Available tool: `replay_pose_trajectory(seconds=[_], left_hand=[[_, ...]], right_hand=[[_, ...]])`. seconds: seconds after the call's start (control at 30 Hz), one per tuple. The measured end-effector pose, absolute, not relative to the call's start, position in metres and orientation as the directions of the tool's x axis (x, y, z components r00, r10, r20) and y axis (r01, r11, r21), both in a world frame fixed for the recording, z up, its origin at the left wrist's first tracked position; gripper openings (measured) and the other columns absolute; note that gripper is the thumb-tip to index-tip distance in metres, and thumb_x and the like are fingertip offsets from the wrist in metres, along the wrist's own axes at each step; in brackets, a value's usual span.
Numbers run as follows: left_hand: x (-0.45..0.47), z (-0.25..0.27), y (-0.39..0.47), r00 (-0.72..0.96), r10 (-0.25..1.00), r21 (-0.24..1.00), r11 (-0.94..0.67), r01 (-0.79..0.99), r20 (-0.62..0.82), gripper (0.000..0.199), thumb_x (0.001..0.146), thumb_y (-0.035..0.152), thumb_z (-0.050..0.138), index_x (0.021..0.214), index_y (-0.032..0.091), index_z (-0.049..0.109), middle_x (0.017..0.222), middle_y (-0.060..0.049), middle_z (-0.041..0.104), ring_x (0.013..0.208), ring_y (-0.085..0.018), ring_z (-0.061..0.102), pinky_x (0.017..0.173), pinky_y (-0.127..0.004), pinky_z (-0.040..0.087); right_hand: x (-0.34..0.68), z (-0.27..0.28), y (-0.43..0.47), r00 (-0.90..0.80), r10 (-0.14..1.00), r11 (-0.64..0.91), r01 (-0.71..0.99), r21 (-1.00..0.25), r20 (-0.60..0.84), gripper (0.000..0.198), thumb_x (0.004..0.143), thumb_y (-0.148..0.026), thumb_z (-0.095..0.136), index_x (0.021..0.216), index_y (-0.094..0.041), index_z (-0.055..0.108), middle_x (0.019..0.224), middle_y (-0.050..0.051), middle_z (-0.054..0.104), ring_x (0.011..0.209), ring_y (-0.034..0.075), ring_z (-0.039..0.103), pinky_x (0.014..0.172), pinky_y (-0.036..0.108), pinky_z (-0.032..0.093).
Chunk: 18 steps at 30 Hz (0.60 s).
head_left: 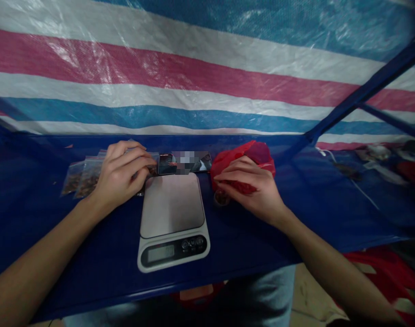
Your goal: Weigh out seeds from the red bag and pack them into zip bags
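My left hand (pixel 127 170) lies over a group of small clear zip bags (pixel 87 179) filled with brown pieces. Its fingers are bent, with the thumb drawn in beside them, closed on one zip bag (pixel 152 169) whose edge shows past the fingertips. At a crumpled red plastic bag (pixel 262 156), my right hand (pixel 251 184) has thumb and fingers pinched together at the bag's near left side. A small round, clear-looking thing with brown content (pixel 222 197) shows just below those fingertips. Between my hands stands a kitchen scale (pixel 173 209) with a bare steel plate.
Behind the scale lies a phone (pixel 168 163) with its screen lit. The blue table cover (pixel 248 245) ends near my lap. A striped plastic sheet (pixel 193 63) hangs behind, and a blue frame pole (pixel 360 100) slants at the right. Dim clutter (pixel 374 154) sits far right.
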<state>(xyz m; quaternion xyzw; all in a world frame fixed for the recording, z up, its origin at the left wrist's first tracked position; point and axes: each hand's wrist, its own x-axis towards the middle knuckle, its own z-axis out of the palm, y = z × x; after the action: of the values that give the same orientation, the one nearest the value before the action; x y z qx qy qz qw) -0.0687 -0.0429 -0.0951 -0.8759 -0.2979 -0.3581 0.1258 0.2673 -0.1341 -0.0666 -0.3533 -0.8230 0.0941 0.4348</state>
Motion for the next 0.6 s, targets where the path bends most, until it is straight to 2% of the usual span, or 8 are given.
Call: replay_pose_trajectory(seconds=[0.1,0.23,0.5,0.6], left_hand=[[-0.076,-0.092,-0.039,0.562,0.424,-0.046,-0.768,0.639,0.710,0.022,0.098,0.012,0.054,0.094,0.021,0.074,0.099,-0.005,0.079,0.103,-0.027,0.064,0.086,-0.046,0.045],[-0.085,-0.084,-0.037,0.502,0.451,-0.027,-0.723,0.690,0.738,0.026,0.098,0.013,0.050,0.091,0.021,0.074,0.096,-0.005,0.079,0.101,-0.027,0.064,0.085,-0.045,0.044],[-0.083,-0.081,-0.038,0.495,0.465,-0.002,-0.727,0.686,0.734,0.028,0.096,0.012,0.050,0.088,0.021,0.075,0.092,-0.005,0.078,0.097,-0.027,0.063,0.081,-0.044,0.043],[-0.082,-0.081,-0.039,0.502,0.469,0.001,-0.732,0.682,0.727,0.028,0.096,0.012,0.049,0.087,0.021,0.074,0.090,-0.005,0.077,0.094,-0.026,0.062,0.080,-0.044,0.043]], right_hand=[[0.284,-0.061,-0.125,-0.483,0.679,0.734,0.446,-0.511,0.553,0.011,0.097,-0.016,0.075,0.106,-0.021,0.080,0.100,0.006,0.078,0.094,0.020,0.071,0.084,0.035,0.058],[0.296,-0.065,-0.118,-0.599,0.689,0.695,0.390,-0.604,0.407,0.010,0.096,-0.019,0.078,0.106,-0.020,0.082,0.100,0.006,0.077,0.092,0.019,0.073,0.083,0.032,0.059],[0.298,-0.068,-0.120,-0.615,0.723,0.613,0.361,-0.702,0.315,0.009,0.095,-0.027,0.080,0.101,-0.020,0.082,0.095,0.006,0.077,0.086,0.018,0.074,0.079,0.030,0.059],[0.297,-0.067,-0.119,-0.586,0.736,0.611,0.363,-0.703,0.337,0.015,0.093,-0.032,0.083,0.104,-0.022,0.083,0.099,0.006,0.077,0.090,0.020,0.074,0.083,0.032,0.060]])
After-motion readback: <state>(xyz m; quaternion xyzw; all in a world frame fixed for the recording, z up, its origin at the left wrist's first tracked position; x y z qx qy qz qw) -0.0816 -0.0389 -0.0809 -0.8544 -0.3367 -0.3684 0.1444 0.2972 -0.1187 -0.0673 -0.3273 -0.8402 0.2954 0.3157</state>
